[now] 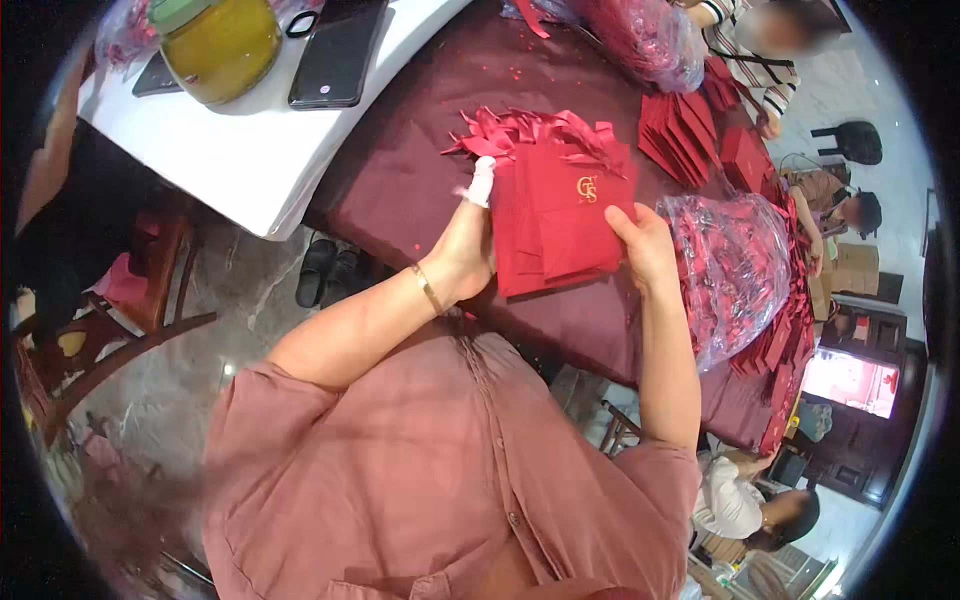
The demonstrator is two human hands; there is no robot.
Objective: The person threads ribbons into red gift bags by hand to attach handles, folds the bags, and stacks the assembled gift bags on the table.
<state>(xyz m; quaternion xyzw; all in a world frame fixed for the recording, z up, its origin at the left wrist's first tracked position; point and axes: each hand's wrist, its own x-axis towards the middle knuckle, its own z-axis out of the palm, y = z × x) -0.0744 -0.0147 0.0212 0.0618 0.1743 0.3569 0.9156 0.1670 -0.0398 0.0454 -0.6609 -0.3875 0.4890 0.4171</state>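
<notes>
Between my two hands is a stack of flat red gift bags (570, 225) with ribbon ties bunched along the top. The front one bears a gold monogram. My left hand (470, 240) grips the stack by its left edge; the thumb has a white wrap (481, 182) on it, and the other fingers are hidden behind the bags. On the right edge, my right hand (645, 245) pinches the stack, thumb in front. The stack is just above a table with a dark red cloth (400, 150).
Right of the stack lies a clear plastic bag (730, 270) full of red items. More red bags (680, 135) stand beyond it. A white table (230, 150) at left carries a jar of yellowish liquid (222, 50) and a phone (340, 50). Other people sit along the right side.
</notes>
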